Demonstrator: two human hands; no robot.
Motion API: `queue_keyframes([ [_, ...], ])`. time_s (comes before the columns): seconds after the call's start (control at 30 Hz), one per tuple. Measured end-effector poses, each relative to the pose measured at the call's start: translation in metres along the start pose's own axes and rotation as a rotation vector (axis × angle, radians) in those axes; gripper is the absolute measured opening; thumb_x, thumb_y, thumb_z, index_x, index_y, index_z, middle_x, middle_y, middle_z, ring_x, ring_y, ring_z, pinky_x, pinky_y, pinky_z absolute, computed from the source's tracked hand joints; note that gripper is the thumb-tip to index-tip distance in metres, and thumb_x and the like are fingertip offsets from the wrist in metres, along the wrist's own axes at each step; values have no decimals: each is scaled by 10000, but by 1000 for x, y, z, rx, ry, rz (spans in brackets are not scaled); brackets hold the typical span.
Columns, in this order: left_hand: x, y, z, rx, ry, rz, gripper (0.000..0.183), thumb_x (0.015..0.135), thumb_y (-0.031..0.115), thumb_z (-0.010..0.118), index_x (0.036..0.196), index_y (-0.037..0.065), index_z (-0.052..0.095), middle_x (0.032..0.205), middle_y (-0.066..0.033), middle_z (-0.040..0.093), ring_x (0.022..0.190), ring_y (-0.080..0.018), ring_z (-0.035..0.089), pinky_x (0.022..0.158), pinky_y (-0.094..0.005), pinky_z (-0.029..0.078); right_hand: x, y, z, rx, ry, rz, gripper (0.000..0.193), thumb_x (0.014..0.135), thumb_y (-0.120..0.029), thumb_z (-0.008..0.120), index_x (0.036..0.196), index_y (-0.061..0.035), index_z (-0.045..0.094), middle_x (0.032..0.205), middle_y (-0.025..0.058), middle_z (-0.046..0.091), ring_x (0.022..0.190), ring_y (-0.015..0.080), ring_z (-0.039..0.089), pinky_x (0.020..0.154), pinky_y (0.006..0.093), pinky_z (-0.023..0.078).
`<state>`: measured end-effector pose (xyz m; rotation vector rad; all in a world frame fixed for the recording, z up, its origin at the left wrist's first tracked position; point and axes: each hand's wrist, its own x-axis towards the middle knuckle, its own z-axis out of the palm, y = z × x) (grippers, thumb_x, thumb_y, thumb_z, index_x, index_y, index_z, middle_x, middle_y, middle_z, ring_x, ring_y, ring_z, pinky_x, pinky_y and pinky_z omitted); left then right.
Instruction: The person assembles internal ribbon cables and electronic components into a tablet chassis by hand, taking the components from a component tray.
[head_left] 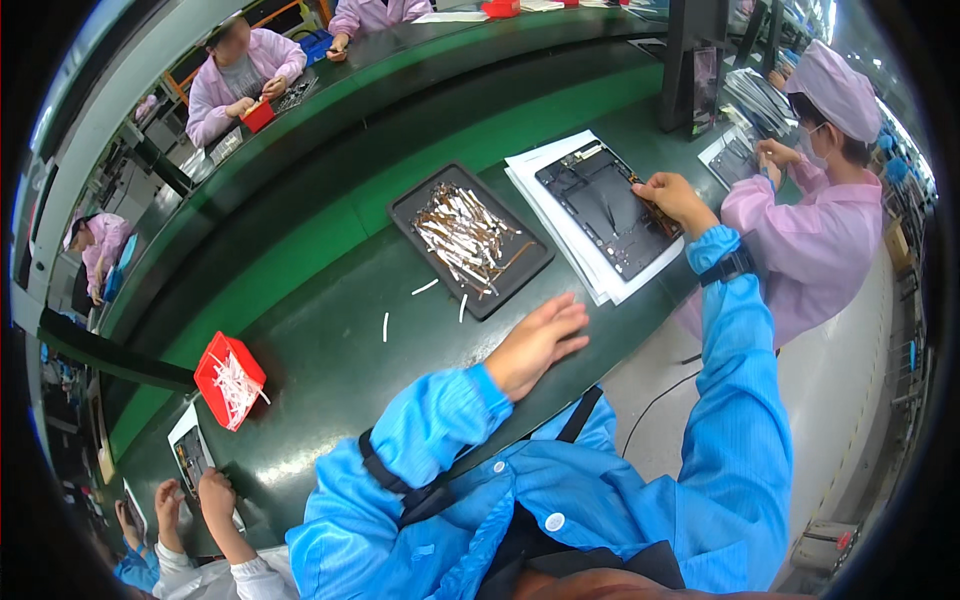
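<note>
A black tablet housing [612, 225] with its inner parts exposed lies on a stack of white sheets [598, 290] in front of me to the right. My right hand [678, 200] is at the housing's right side, with thumb and forefinger pinched together by an orange-brown strip [655, 218]. What sits between those fingertips is too small to make out. My left hand [538, 347] is held over the table's near edge with its fingers apart and nothing in it. Beyond it lies a black tray [532, 268] heaped with thin white and brown flex cables [465, 235].
Loose white strips [386, 327] lie beside the tray. A red bin [215, 375] of white strips stands at the left, near a co-worker's hands [216, 498]. Another co-worker in pink [800, 220] sits close on my right. A dark post [690, 65] rises at the back right.
</note>
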<state>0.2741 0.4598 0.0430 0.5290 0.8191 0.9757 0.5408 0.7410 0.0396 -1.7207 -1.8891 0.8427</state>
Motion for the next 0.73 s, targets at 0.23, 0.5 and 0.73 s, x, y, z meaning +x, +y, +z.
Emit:
queue_keyframes([
  [0.23,72,1,2,-175,33,-8,254,1003,274,680,1153,76,629,1148,-68,652,1064,-194,617,994,-405,521,-32,-29,-16,-71,81,-132,341,897,-326,808,950,-12,688,845,86,713,727,182,666,676,347,523],
  [0.5,43,17,23,-156,87,254,338,971,140,724,1271,32,612,1182,-72,710,1081,-183,692,960,-377,554,-117,-53,15,919,-136,23,232,1002,-255,706,1111,-57,651,850,-14,659,712,68,627,623,240,510],
  [0.73,-117,75,-65,537,-23,160,544,899,123,799,1381,12,571,1286,-67,642,1237,-162,561,1107,-346,419,-202,-68,38,199,443,-757,367,958,-337,756,1159,-38,688,912,117,635,756,157,643,608,250,498],
])
